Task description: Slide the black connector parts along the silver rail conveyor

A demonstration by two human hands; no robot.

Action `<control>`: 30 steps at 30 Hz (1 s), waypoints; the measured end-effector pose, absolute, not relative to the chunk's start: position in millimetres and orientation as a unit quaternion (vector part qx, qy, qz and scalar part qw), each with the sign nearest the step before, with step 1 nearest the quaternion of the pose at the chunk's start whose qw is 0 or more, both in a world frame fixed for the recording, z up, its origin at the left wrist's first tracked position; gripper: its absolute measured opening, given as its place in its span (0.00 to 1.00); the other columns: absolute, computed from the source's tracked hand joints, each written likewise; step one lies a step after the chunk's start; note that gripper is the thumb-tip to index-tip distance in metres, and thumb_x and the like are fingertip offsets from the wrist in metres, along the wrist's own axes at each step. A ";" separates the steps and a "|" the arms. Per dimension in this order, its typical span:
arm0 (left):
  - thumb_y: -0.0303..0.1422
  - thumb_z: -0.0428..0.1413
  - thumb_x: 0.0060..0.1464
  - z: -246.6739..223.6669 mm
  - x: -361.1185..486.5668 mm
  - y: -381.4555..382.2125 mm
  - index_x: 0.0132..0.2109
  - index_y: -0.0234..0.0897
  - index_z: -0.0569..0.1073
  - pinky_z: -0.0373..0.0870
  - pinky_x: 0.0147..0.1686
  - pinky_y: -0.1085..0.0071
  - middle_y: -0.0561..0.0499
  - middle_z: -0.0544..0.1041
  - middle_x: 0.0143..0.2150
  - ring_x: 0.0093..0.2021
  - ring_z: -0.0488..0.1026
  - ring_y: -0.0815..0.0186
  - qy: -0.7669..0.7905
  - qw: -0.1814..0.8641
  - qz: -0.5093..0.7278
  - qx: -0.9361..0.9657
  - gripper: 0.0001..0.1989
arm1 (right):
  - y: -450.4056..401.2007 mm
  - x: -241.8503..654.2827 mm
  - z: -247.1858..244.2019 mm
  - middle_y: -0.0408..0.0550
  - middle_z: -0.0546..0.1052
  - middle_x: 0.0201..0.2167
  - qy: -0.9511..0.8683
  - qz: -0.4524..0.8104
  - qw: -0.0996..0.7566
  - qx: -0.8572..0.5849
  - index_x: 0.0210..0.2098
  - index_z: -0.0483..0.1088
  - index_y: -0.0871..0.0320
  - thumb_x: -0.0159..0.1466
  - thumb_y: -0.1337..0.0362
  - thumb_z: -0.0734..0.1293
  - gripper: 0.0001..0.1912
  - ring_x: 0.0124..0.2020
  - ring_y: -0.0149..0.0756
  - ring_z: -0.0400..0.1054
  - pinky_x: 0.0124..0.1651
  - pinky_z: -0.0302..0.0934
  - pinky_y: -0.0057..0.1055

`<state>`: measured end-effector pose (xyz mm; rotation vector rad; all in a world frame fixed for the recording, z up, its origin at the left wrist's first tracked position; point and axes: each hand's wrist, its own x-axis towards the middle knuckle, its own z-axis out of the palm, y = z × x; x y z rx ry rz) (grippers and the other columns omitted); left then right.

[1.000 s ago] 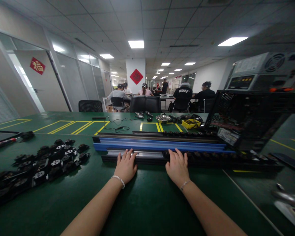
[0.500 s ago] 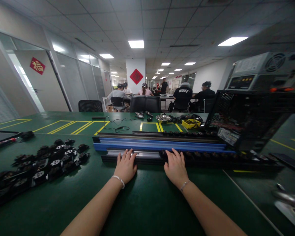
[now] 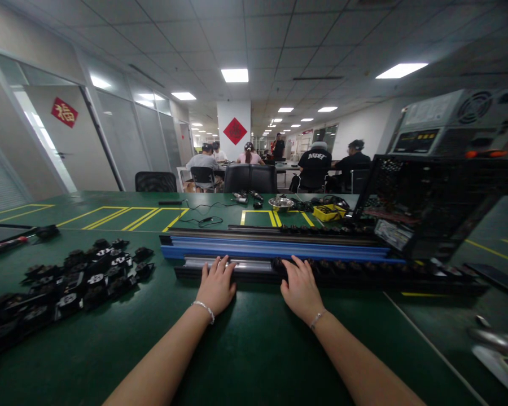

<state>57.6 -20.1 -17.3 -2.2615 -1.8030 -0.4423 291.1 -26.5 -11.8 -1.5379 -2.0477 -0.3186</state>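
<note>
A long black rail (image 3: 254,276) lies across the green table, with a bare metallic strip (image 3: 254,265) in its left part and a row of small black parts (image 3: 351,267) along its right part. My left hand (image 3: 215,286) rests on the rail's near edge by the strip, fingers apart. My right hand (image 3: 301,287) touches the left end of the row of black parts, its fingers spread. Just behind the rail lies a blue rail (image 3: 254,248).
Many black parts (image 3: 80,282) are piled at the left beside a red-handled tool (image 3: 4,246). An open computer case (image 3: 432,203) stands at the right. Farther back are a metal bowl (image 3: 280,203) and a yellow basket (image 3: 329,212). People sit beyond the table.
My right hand has shifted slightly left, and the black parts at its fingertips have slid left along the rail. My left hand has stayed in place.
</note>
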 end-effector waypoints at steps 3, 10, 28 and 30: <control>0.35 0.48 0.50 -16.6 57.8 -20.4 0.57 0.44 0.60 0.43 0.59 0.50 0.48 0.56 0.63 0.63 0.47 0.56 -0.613 0.104 -0.150 -0.768 0.24 | -26.9 291.1 -11.9 0.54 0.69 0.50 -0.770 -0.112 0.275 -0.565 0.52 0.62 0.66 0.56 0.70 0.57 0.23 0.59 0.40 0.49 0.62 0.40 0.42; 0.35 0.48 0.50 -15.6 58.3 -20.8 0.57 0.43 0.60 0.44 0.59 0.50 0.48 0.56 0.63 0.63 0.49 0.56 -0.613 0.108 -0.147 -0.769 0.25 | -26.9 291.1 -12.5 0.54 0.67 0.53 -0.782 -0.083 0.264 -0.558 0.54 0.60 0.67 0.56 0.70 0.57 0.25 0.59 0.39 0.49 0.60 0.47 0.37; 0.36 0.48 0.51 -16.8 57.0 -20.3 0.56 0.44 0.60 0.47 0.57 0.51 0.47 0.56 0.63 0.61 0.53 0.57 -0.610 0.120 -0.138 -0.771 0.24 | -28.7 291.4 -11.5 0.54 0.64 0.55 -0.797 -0.056 0.244 -0.549 0.57 0.57 0.67 0.55 0.70 0.56 0.29 0.59 0.40 0.50 0.60 0.45 0.39; 0.36 0.48 0.51 -16.5 56.9 -20.4 0.56 0.44 0.60 0.47 0.57 0.51 0.47 0.56 0.63 0.61 0.53 0.57 -0.610 0.121 -0.135 -0.771 0.24 | -28.9 291.4 -11.1 0.54 0.64 0.55 -0.799 -0.055 0.243 -0.548 0.57 0.56 0.67 0.55 0.70 0.56 0.29 0.59 0.40 0.50 0.60 0.45 0.38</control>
